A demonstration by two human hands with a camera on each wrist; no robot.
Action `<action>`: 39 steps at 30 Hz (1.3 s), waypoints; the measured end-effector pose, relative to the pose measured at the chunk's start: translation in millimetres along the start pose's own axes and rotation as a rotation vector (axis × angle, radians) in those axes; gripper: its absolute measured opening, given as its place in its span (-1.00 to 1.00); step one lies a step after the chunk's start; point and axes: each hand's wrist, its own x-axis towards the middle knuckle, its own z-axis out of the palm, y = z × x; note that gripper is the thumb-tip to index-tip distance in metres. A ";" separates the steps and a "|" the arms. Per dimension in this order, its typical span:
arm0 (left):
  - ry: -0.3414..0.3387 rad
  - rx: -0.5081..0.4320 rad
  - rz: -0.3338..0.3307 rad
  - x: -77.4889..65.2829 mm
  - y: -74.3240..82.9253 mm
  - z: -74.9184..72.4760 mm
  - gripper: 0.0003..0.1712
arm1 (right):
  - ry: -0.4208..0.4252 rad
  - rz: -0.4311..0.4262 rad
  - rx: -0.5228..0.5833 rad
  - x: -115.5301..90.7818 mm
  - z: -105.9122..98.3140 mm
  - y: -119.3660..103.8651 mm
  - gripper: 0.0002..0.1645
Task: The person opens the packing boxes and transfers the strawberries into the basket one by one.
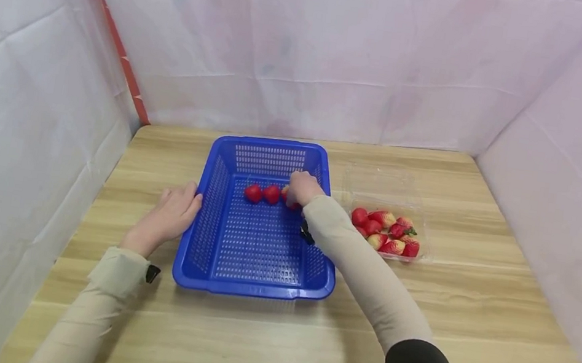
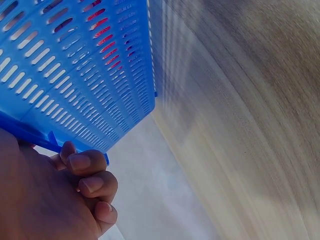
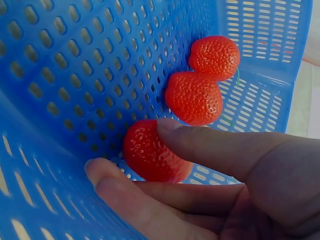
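A blue plastic basket (image 1: 253, 288) with slotted walls stands on the table. My left hand (image 1: 170, 214) holds its left rim, and in the left wrist view the curled fingers (image 2: 92, 180) show just beneath that rim. Inside the basket, my right hand (image 1: 303, 189) pinches a red strawberry (image 3: 150, 152) between thumb and fingers, low over the slotted floor. Beside it lie two more strawberries, one nearer (image 3: 194, 98) and one farther (image 3: 215, 57), touching each other in the right wrist view. In the head view the right hand partly hides the pinched strawberry.
Right of the basket, a clear plastic box (image 1: 423, 250) with its lid (image 1: 380, 185) folded back holds several red and pale-tipped strawberries (image 1: 392, 245). The wooden table (image 1: 493, 334) is bounded by white sheeting (image 1: 314, 54) at the back and sides.
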 end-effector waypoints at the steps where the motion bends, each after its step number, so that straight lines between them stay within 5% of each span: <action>1: 0.002 0.000 -0.002 -0.6 -0.7 -0.1 -0.63 | 0.008 -0.019 -0.007 -1.8 0.1 -0.6 -0.70; 11: 0.002 -0.003 0.007 -0.7 -1.1 -0.8 -0.61 | 0.009 -0.036 -0.023 -4.5 -3.2 1.2 -0.68; 20: 0.007 -0.012 -0.013 -1.2 -3.3 -1.7 -0.60 | -0.048 -0.126 0.101 -29.0 -35.1 -6.9 -0.71; 29: -0.006 0.003 -0.016 -1.0 -0.4 -2.1 -0.60 | 0.067 -0.282 0.188 -48.8 -57.3 6.2 -0.84; 39: 0.003 -0.003 -0.009 -2.3 0.4 -4.0 -0.62 | 0.184 -0.252 0.310 -63.7 -74.2 41.7 -0.83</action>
